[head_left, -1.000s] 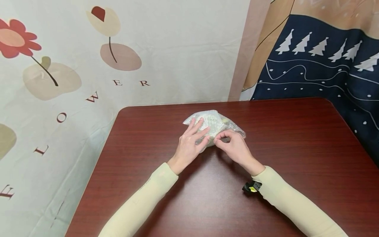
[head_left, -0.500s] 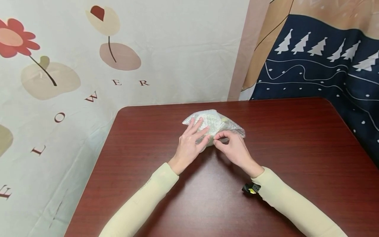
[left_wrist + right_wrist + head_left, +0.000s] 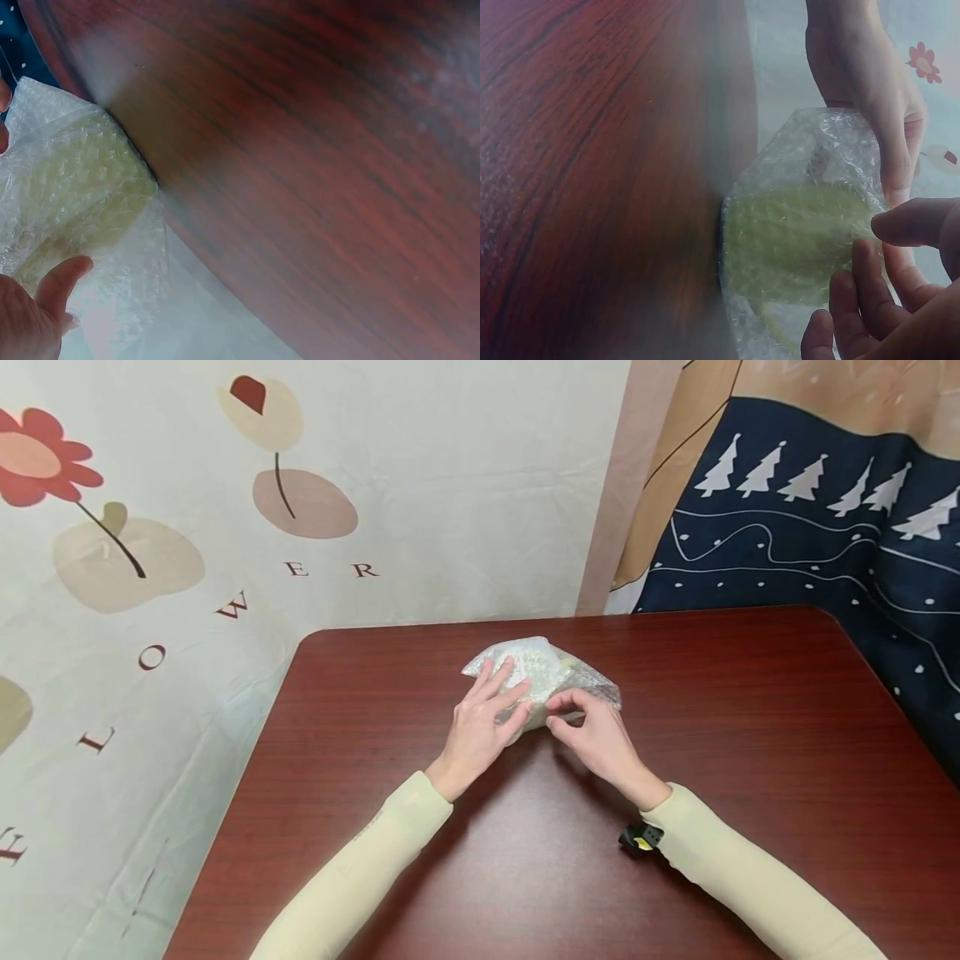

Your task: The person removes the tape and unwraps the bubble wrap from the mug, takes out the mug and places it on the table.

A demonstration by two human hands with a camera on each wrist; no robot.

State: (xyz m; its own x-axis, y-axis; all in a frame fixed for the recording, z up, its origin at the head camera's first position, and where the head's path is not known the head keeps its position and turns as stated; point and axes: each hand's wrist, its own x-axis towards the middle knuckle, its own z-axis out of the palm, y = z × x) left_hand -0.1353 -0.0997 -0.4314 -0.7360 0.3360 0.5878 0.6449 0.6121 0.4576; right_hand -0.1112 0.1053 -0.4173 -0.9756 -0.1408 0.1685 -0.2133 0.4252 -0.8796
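A bubble-wrap package (image 3: 536, 664) sits near the table's far edge. Through its clear plastic shows a rounded yellow-green thing (image 3: 795, 236), with a thin curved strip of the same colour below it in the right wrist view. My left hand (image 3: 476, 718) rests on the package's left side, fingers spread over the wrap and thumb toward its near edge. At the near right side is my right hand (image 3: 596, 735), thumb and index bent toward each other with a small gap between their tips. In the left wrist view, the left thumb (image 3: 64, 285) lies against the wrap.
The brown wooden table (image 3: 360, 735) runs back to a pale printed cloth (image 3: 465, 485). A dark blue cloth with white trees (image 3: 810, 535) hangs at the back right. Below the right sleeve shows a small black strapped device (image 3: 641, 837).
My right thumb and index have parted slightly and drawn a little to the right from the package's near edge. The left hand and package stay in place.
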